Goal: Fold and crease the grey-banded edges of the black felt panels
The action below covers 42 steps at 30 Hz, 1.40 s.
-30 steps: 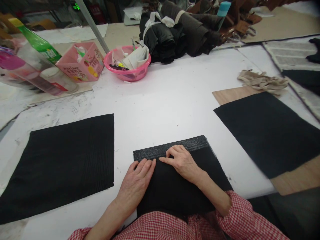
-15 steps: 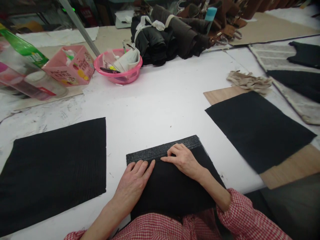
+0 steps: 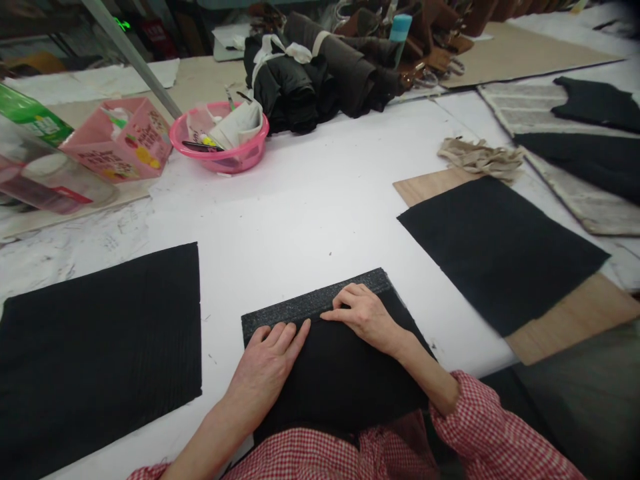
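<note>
Currently, a black panel (image 3: 345,373) is spread on the white worktop (image 3: 290,213) at the lower centre of the frame, its far side bordered by a speckled band (image 3: 295,303). The band's near edge is covered in part by the left hand (image 3: 267,367), which is laid almost flat, fingertips pressed down, with nothing seen to be grasped. The right hand (image 3: 365,317) is set just beside it, fingers curled and thumb extended; whether cloth is pinched there cannot be told.

Compared with a second ago, the view has been swung, and the panel is seen farther left while both hands are kept near the same place in the frame. The hands have thus been shifted rightward along the band; the edge, it may be judged, is being worked toward its right end.

Farther out, a second black panel (image 3: 100,340) is laid at lower left, and a third black panel (image 3: 500,253) is rested on a wooden board (image 3: 575,313) at right. A pink basin (image 3: 240,160) is placed at upper left.
</note>
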Each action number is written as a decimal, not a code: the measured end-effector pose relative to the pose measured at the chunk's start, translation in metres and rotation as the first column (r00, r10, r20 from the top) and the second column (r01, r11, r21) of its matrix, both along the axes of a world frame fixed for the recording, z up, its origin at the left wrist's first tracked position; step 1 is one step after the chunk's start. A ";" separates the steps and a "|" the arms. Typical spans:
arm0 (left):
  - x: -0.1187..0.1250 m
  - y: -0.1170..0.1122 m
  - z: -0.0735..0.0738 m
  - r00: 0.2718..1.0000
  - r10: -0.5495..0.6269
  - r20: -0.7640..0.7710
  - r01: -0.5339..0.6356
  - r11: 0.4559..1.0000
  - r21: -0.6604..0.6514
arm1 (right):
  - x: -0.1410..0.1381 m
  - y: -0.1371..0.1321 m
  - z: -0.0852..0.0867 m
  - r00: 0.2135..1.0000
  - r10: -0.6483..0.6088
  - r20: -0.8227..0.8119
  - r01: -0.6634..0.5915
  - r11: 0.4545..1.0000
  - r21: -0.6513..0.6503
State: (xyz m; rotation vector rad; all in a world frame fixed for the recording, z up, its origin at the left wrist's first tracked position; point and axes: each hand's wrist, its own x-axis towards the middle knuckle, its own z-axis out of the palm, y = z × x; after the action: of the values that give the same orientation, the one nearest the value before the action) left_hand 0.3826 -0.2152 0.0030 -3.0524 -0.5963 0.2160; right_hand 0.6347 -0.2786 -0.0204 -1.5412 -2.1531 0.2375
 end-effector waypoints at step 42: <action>0.040 0.000 -0.005 0.991 -0.130 -0.002 0.130 0.991 0.003 | 0.041 -0.016 -0.001 0.998 -0.023 0.054 0.021 1.000 0.020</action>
State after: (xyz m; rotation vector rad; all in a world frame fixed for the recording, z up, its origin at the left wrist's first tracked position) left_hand 0.4228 -0.2156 -0.0024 -3.0722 -0.3945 0.2142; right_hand 0.6753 -0.2950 -0.0216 -1.5764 -2.1721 0.1687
